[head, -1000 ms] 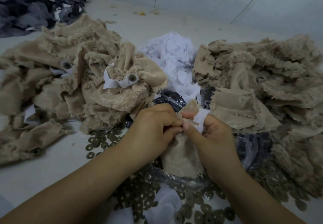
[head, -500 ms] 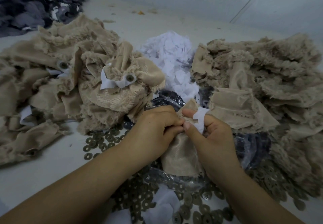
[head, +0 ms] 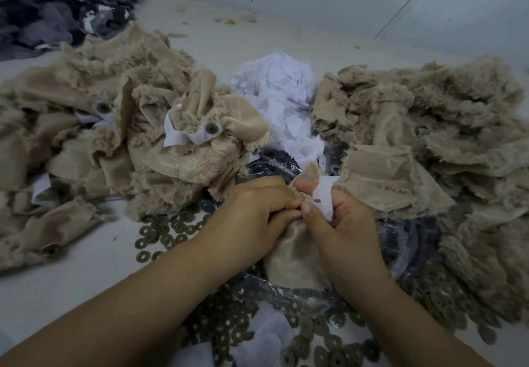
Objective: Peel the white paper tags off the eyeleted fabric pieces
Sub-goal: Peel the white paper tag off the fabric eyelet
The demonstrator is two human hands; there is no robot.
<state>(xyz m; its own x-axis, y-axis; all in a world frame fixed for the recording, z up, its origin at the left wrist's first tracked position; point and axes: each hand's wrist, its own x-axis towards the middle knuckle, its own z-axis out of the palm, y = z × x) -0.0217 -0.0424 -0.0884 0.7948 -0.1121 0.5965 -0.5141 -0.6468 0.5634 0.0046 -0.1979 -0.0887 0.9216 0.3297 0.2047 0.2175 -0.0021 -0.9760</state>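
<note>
A beige fabric piece (head: 294, 255) hangs between my two hands at the centre. My left hand (head: 257, 212) grips its upper edge with curled fingers. My right hand (head: 340, 223) pinches the same edge, and a white paper tag (head: 325, 198) lies across its fingers; its eyelet is hidden by my fingers. On the left lies a heap of beige furry pieces (head: 94, 126) with eyelets (head: 211, 128) and white tags (head: 177, 137) still on them. Another heap of beige pieces (head: 423, 126) lies on the right.
A mound of torn white paper (head: 274, 86) sits behind my hands. Several metal washers (head: 171, 229) are scattered on the white table (head: 71, 281) and under a clear plastic bag (head: 406, 240). Dark grey fabric (head: 43, 12) lies at the far left.
The white tag has come a little further away from the fabric over my right fingers. Both hands stay in nearly the same place.
</note>
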